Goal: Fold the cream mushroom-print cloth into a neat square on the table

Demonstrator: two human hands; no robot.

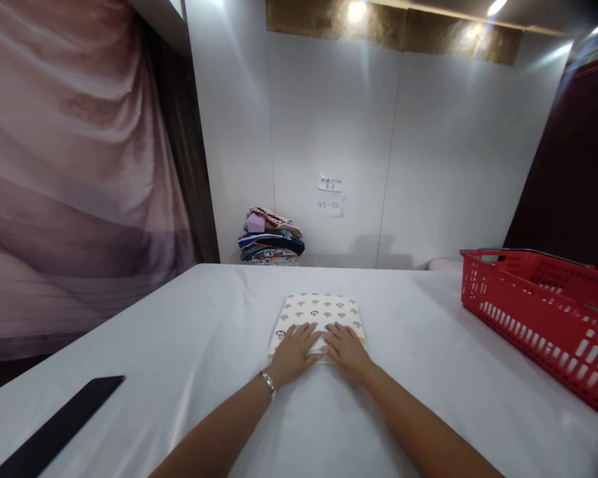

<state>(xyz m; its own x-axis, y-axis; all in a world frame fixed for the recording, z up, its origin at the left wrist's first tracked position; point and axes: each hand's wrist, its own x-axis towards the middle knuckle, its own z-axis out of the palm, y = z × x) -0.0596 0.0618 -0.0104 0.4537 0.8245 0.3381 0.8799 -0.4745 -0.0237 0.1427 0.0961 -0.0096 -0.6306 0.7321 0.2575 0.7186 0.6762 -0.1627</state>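
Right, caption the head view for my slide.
Left hand and right hand press flat on a folded patterned cloth on a white table, red basket at the right.

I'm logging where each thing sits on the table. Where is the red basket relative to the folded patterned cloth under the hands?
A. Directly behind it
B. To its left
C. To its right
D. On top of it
C: the red basket stands at the table's right side, apart from the folded patterned cloth.

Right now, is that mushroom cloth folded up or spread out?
Folded. The patterned cloth lies as a small neat square on the white table, with both hands, left hand and right hand, flat on its near edge.
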